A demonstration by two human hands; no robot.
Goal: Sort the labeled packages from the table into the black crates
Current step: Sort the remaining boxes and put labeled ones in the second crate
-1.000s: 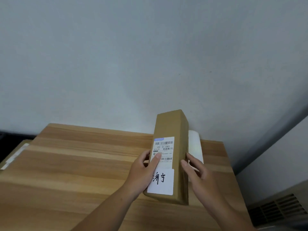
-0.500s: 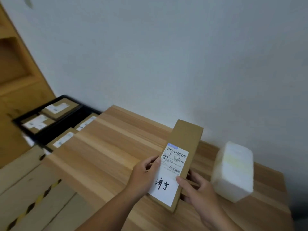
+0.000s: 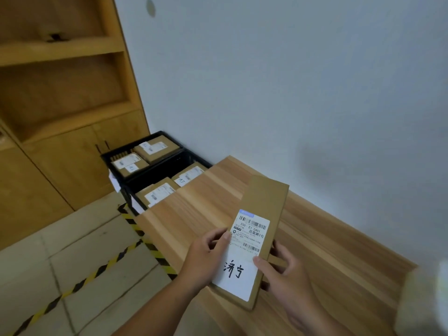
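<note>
Head view: wooden table (image 3: 198, 209) runs toward the black crates (image 3: 167, 166), which stand past its far left end and already hold labelled boxes. A long cardboard box (image 3: 266, 202) is held above the table with its label (image 3: 242, 263) facing up. Left hand (image 3: 206, 258) and right hand (image 3: 288, 275) grip its near end, fingers curled round the edges. Step in hand appears to be reading the label. The next move probably calls for carrying the box left to the matching crate.

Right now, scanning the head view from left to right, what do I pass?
Wooden shelving → black crates → left hand → labeled package, gripped by both hands → right hand → blurred white box at the right edge.
</note>
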